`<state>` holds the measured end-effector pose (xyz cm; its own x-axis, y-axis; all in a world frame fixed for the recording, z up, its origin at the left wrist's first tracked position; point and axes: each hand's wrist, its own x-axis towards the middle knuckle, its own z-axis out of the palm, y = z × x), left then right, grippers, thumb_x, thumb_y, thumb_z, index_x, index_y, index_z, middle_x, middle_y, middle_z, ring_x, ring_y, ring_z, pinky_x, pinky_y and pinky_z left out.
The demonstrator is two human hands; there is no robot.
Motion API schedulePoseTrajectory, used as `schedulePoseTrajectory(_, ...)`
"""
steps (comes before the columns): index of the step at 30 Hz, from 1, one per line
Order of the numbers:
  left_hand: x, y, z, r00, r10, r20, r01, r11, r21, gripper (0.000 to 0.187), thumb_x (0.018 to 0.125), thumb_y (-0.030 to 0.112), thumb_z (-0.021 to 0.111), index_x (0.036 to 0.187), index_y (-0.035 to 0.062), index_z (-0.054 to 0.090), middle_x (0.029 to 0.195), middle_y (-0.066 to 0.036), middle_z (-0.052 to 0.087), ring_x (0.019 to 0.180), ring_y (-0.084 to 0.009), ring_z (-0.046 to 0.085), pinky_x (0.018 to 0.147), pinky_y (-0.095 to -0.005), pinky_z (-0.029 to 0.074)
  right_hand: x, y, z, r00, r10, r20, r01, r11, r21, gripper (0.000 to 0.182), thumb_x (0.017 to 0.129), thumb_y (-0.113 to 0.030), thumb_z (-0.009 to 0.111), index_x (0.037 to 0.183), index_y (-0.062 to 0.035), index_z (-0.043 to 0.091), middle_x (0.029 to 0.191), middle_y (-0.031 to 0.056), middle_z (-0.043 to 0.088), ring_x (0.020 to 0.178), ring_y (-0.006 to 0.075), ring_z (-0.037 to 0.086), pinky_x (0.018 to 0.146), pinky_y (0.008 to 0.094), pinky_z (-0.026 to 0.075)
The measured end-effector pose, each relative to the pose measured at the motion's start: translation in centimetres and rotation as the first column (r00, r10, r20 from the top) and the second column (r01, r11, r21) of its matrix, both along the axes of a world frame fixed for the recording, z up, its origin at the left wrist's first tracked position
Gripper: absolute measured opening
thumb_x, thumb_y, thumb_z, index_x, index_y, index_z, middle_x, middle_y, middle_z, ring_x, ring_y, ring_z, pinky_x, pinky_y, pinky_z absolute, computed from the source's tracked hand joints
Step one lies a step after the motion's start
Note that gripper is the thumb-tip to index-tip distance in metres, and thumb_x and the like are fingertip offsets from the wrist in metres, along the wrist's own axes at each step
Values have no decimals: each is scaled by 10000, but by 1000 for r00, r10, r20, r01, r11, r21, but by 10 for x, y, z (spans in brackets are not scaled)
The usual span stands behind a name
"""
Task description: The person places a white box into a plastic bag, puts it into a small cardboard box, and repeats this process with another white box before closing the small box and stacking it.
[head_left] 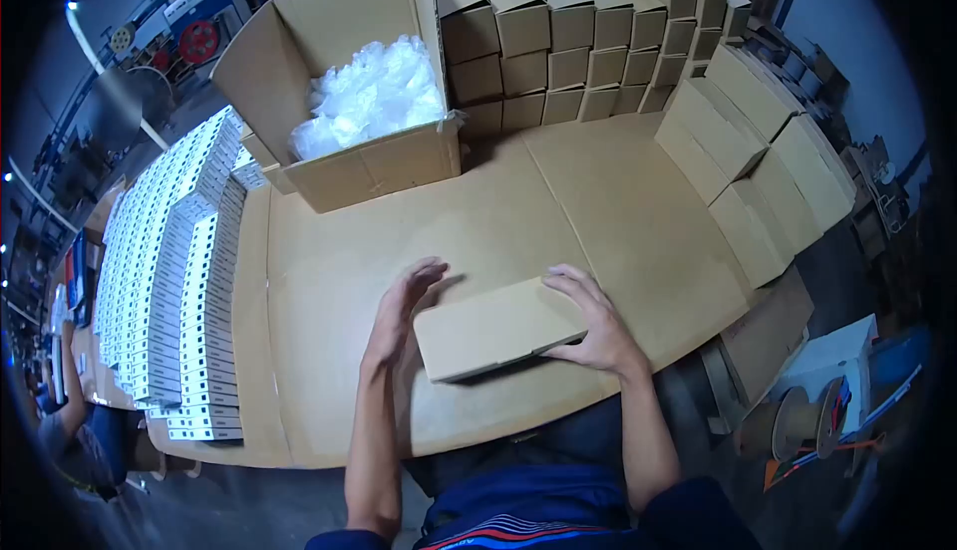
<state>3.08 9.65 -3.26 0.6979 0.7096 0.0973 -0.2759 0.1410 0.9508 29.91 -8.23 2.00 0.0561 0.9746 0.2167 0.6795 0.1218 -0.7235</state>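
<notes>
One small carton point(498, 333), nearer me than the large open box point(374, 173): right hand point(601, 336) clasps one end; left hand point(395, 313) open alongside, contact unclear. Light, level pressure should spare its flaps.

Between the fingers point(582, 289), one slim cardboard box point(498, 331); beyond them, one large open carton point(374, 173) and stacked small cartons point(523, 32) too overlapped to count.
</notes>
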Motion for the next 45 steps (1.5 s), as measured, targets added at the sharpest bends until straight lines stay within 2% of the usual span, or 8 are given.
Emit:
schedulePoseTrajectory(5, -34, -61, 4, 984, 170, 55, -178, 957, 228, 1486, 566, 470, 1006, 1646, 83, 61, 1537, -241, 422, 1437, -353, 405, 1181, -457, 345, -22, -16, -2, 970, -36, -240, 42, 999, 18, 911, 656, -45, 895, 1468, -96, 485, 1496, 125, 509, 1401, 281, 492, 1176, 402, 405)
schedulePoseTrajectory(8, -36, -77, 0, 954, 293, -63, -255, 905, 340, 1629, 458, 473, 1037, 1649, 98, -8, 1494, -225, 444, 1412, -354, 430, 1179, -452, 349, -21, -14, -17, 846, -13, -533, 59, 996, 69, 767, 752, 88, 764, 1453, -49, 484, 1355, 109, 617, 1289, 185, 577, 1116, 336, 451)
schedulePoseTrajectory(13, -26, -94, 3, 914, 400, -65, -372, 892, 257, 1538, 550, 391, 1024, 1648, 100, -14, 1396, -237, 499, 1297, -347, 539, 1106, -464, 435, -17, 5, -38, 633, -291, -717, 361, 931, -59, 244, 975, -30, 688, 1201, 11, 607, 1064, 27, 707, 910, 51, 605, 810, 212, 479)
schedulePoseTrajectory(18, -25, -94, 0, 918, 390, -70, -369, 906, 206, 1512, 569, 376, 1018, 1646, 98, -6, 1393, -231, 502, 1293, -346, 547, 1090, -457, 456, -20, 17, -45, 372, -386, -844, 353, 900, -256, 310, 959, -43, 709, 1228, 29, 574, 996, 50, 684, 930, 77, 625, 809, 221, 501)
schedulePoseTrajectory(26, -31, -100, 13, 888, 401, -226, -321, 891, 321, 1347, 650, 282, 969, 1639, 54, 83, 1555, -255, 359, 1447, -346, 401, 1214, -449, 318, -31, 8, -32, 619, -230, -751, 423, 903, 72, 528, 910, -23, 727, 1388, -45, 503, 1256, 161, 614, 1084, 186, 644, 909, 297, 517)
schedulePoseTrajectory(33, -17, -118, 38, 728, 609, -314, -300, 695, 654, 1047, 718, 156, 905, 1560, -22, 308, 1521, -246, 426, 1427, -365, 426, 1186, -448, 350, -52, -24, 4, 970, -236, -50, 236, 972, -13, 667, 760, -180, 866, 1342, -69, 558, 1486, 272, 445, 1411, 419, 434, 1140, 471, 401)
schedulePoseTrajectory(41, -16, -107, 8, 822, 570, 3, -562, 809, 172, 863, 967, 470, 522, 1587, -56, 232, 1614, -220, 336, 1518, -335, 306, 1253, -431, 216, -52, -6, -13, 956, -219, -194, 234, 971, 56, 696, 724, -148, 750, 1368, -30, 513, 1403, 216, 509, 1463, 406, 361, 1199, 446, 310)
schedulePoseTrajectory(45, -13, -90, -10, 800, 587, 125, -591, 807, -11, 756, 1086, 511, 210, 1594, -48, 250, 1661, -174, 302, 1541, -311, 270, 1272, -433, 177, -45, 15, -27, 789, -55, -611, 165, 978, 125, 702, 775, -276, 614, 1387, 44, 485, 1407, 197, 496, 1391, 321, 427, 1206, 419, 267)
